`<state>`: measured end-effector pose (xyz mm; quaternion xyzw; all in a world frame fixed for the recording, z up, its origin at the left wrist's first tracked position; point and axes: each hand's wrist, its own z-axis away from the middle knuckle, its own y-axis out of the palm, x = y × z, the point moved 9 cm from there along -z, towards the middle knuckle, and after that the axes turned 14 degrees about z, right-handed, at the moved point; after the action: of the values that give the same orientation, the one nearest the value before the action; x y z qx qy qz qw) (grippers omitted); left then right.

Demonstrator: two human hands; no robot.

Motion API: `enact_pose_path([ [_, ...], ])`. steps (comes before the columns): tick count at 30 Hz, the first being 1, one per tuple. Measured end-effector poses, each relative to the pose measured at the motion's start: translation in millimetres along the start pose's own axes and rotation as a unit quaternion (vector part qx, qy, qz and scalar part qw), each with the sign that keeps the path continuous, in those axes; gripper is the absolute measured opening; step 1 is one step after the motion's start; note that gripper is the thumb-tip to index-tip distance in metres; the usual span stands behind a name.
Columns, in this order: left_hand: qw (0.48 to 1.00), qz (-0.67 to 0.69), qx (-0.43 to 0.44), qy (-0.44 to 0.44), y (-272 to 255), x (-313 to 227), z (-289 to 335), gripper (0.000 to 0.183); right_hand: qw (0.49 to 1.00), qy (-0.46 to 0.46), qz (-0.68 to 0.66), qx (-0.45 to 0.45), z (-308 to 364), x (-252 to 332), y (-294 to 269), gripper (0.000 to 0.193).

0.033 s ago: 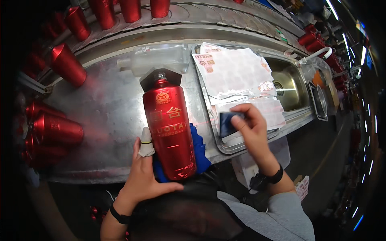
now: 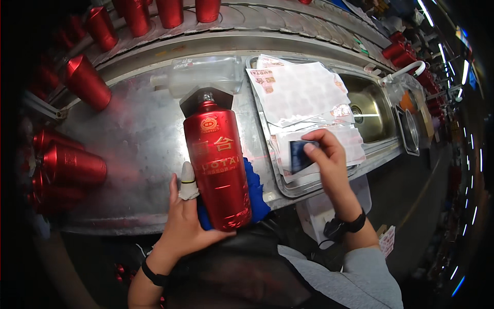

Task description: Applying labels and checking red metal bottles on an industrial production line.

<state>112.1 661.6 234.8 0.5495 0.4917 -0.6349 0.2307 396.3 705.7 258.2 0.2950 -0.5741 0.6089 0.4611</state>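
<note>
A red metallic bottle point(image 2: 216, 177) with gold lettering and an emblem lies with its base toward me. Its neck rests in a dark angled holder point(image 2: 222, 98), and a blue cloth point(image 2: 256, 193) is under its lower part. My left hand point(image 2: 188, 224) is at the bottle's lower left, fingers stretched along its side and thumb straight by its base; one finger wears a white cover. To the right, my right hand point(image 2: 329, 159) pinches a small, flat, dark blue square piece point(image 2: 302, 156) above a metal tray point(image 2: 289, 191) of printed sheets point(image 2: 303, 92).
Behind the red bottle lies a clear bottle point(image 2: 208, 74). Several red bottles stand at the left point(image 2: 74, 162) and along the conveyor point(image 2: 247, 19). A sink point(image 2: 368, 121) with a white faucet point(image 2: 406, 71) is at the right. Below the tray stands a whitish bin point(image 2: 355, 198).
My right hand has shifted slightly right with the dark blue piece, which has turned a little. The left hand and the red bottle are almost unchanged.
</note>
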Motion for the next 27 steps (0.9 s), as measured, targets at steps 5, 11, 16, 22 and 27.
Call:
enact_pose_path([
  [5,0.997,-0.011,-0.072,0.038,4,-13,-8,0.118,0.946,0.012,0.316,0.071,-17,-39,-39,0.023],
  [11,0.996,-0.01,-0.078,0.051,-1,-20,-5,0.119,0.857,-0.027,0.51,0.066,-21,-26,-26,0.035],
  [16,0.996,-0.009,-0.077,0.046,0,-15,-3,0.119,0.852,-0.154,0.5,0.029,-38,-22,-21,0.036],
  [22,0.996,0.014,-0.084,0.04,3,-15,-4,0.12,0.85,-0.149,0.494,0.103,-45,-21,-18,0.03],
  [27,0.995,0.044,-0.077,0.045,5,-14,-6,0.12,0.842,-0.157,0.493,0.151,-68,-17,-12,0.015],
])
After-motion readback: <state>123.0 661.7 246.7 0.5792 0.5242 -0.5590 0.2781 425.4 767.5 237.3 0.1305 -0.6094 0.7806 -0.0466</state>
